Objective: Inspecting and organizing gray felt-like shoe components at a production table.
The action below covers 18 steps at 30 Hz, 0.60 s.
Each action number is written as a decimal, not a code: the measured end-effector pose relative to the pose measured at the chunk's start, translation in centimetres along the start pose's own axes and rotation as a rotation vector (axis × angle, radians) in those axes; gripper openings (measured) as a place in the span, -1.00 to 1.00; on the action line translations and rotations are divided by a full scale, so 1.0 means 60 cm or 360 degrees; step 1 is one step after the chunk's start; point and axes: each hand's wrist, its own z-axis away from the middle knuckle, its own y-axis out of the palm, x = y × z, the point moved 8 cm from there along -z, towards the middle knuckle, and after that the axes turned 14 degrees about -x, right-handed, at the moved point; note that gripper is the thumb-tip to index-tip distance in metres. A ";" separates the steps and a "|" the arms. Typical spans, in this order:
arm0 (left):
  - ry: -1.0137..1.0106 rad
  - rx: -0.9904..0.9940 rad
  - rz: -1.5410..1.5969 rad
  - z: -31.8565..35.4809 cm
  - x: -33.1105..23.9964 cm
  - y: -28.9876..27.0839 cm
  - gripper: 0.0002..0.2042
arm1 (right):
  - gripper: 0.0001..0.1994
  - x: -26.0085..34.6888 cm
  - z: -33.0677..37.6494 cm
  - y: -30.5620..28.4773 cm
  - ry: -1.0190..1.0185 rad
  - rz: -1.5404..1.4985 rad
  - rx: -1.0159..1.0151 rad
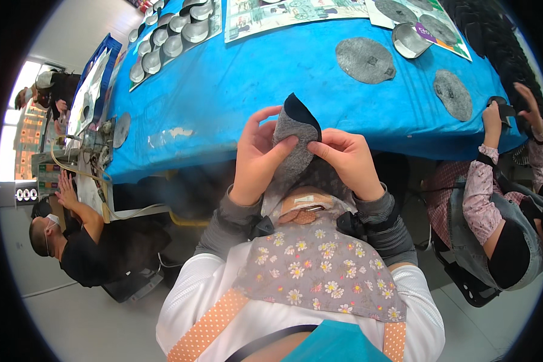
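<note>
Both my hands hold one curved piece of grey felt-like fabric with a black inner face point(295, 145), raised in front of my chest at the table's near edge. My left hand point(261, 151) grips its left side, thumb on the grey face and fingers behind. On the right edge, my right hand point(342, 158) pinches the fabric between thumb and fingers. The piece bends into a pointed, cupped shape, its black side showing at the top right. A flat grey oval piece point(365, 60) lies on the table beyond, and another grey piece point(452, 95) rests farther right.
A blue-covered table point(241, 90) spans the front. Rows of cupped grey pieces point(174, 46) sit on a board at the far left. A grey cupped piece point(410, 41) lies at the back right. People work at the left point(81, 232) and right point(495, 199), close to the table.
</note>
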 end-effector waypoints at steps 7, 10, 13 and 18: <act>0.0195 0.0204 -0.0030 0.001 0.001 0.011 -0.34 | -0.91 0.039 -0.007 -0.029 -0.0321 0.0093 -0.0076; 0.0101 0.0127 -0.0040 -0.009 0.019 -0.002 -0.43 | -0.89 0.044 -0.012 -0.050 -0.0293 -0.0215 -0.0215; -0.0072 0.0155 -0.0040 -0.008 0.042 -0.005 -0.52 | -0.75 0.048 -0.016 -0.069 -0.0345 -0.0518 -0.0331; -0.0188 0.0108 -0.0034 0.004 0.065 0.000 -0.68 | -0.70 0.040 -0.018 -0.076 -0.0405 -0.0623 -0.0297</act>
